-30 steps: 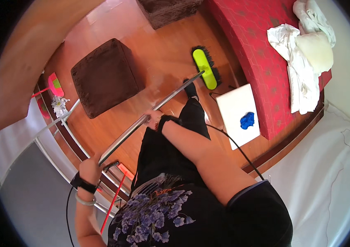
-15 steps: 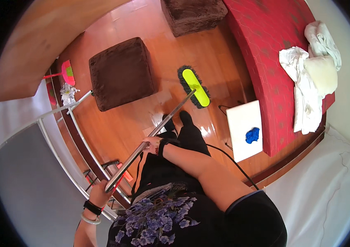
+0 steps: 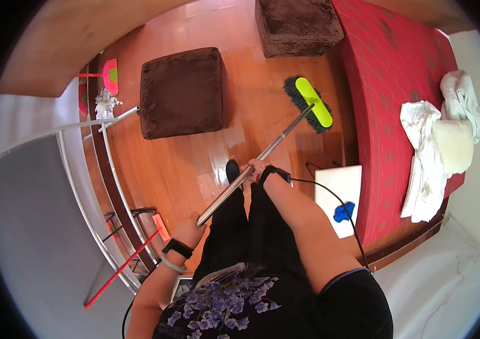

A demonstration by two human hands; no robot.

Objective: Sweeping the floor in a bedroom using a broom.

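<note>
A dust mop [image 3: 314, 103] with a lime-green plate and dark grey fringe lies flat on the wooden floor, close to the red bed. Its metal pole runs back toward me on a slant. My left hand [image 3: 188, 230] is closed round the top end of the pole. Lower down, my right hand [image 3: 255, 170] grips the same pole in front of my legs. A strap is on each wrist, and a black cable trails from the right one.
Two brown plush stools [image 3: 182, 93] stand ahead. At right are a red mattress [image 3: 384, 113] with white cloths [image 3: 420, 152], and a white board [image 3: 335, 189] with a blue cloth [image 3: 344, 212]. A metal rack, a pink broom [image 3: 110, 77] and a red-handled tool [image 3: 121, 270] are at left.
The mop head has slid right, toward the bed, and both my hands have moved right with the pole. My view has shifted too, and the red-handled tool now shows more fully.
</note>
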